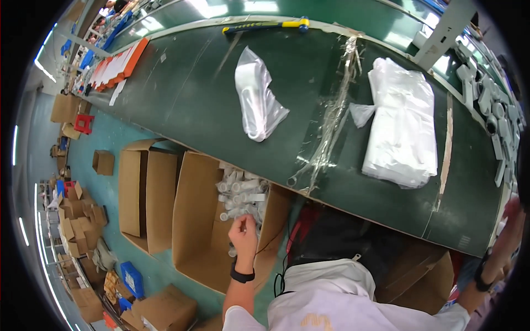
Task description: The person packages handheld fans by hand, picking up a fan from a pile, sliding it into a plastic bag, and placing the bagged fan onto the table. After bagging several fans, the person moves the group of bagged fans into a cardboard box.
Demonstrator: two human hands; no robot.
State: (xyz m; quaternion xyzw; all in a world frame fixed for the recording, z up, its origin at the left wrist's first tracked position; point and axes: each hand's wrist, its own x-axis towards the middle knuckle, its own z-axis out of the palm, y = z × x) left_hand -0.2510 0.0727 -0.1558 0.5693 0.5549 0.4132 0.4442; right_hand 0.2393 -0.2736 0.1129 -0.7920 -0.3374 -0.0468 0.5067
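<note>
My left hand point(243, 234), a dark band on its wrist, is over the open cardboard box point(193, 220) below the bench. Its fingers are curled together, and whether something small is between them is hidden. Under it lie several white parts in clear plastic point(238, 190), heaped against the box's far side. My right hand point(513, 215) is at the far right edge, blurred and partly cut off, close to a pile of grey plastic parts point(491, 105). A white part in a clear plastic bag point(255, 96) lies on the dark green bench point(182, 94).
A thick stack of clear plastic bags point(400, 127) lies on the bench's right half. At the back is a yellow and blue hammer point(268, 25). Orange bins with papers point(118, 65) stand far left. Another cardboard box point(132, 193) adjoins the filled one; more cartons point(83, 231) line the floor.
</note>
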